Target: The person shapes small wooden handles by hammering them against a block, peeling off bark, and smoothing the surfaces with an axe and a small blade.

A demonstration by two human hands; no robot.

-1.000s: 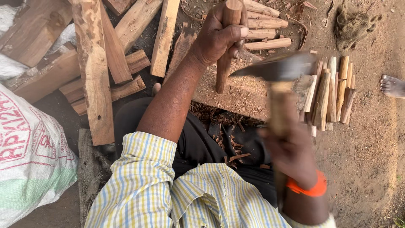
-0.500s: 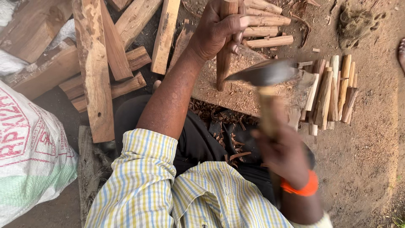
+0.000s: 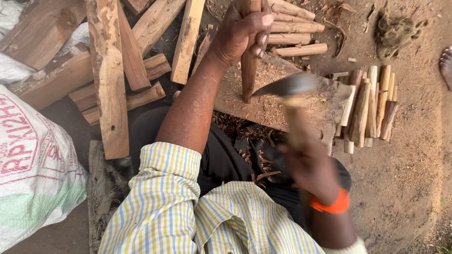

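My left hand (image 3: 242, 30) grips the top of a wooden stick (image 3: 248, 70) that stands upright on a flat wooden chopping block (image 3: 273, 106). My right hand (image 3: 306, 162), blurred by motion, holds a hatchet by its wooden handle. The hatchet's metal blade (image 3: 285, 86) is at the lower end of the stick, its tip touching or almost touching the wood. An orange band circles my right wrist.
Cut sticks lie in a neat pile (image 3: 369, 106) right of the block and more (image 3: 294, 33) behind it. Rough planks and logs (image 3: 110, 70) are stacked at the left. A white printed sack (image 3: 33, 164) sits lower left. Another person's bare foot (image 3: 445, 63) shows at the right edge.
The hatchet has swung down and left, from raised right of the stick to its blade meeting the stick's lower end. My left hand kept hold of the stick.
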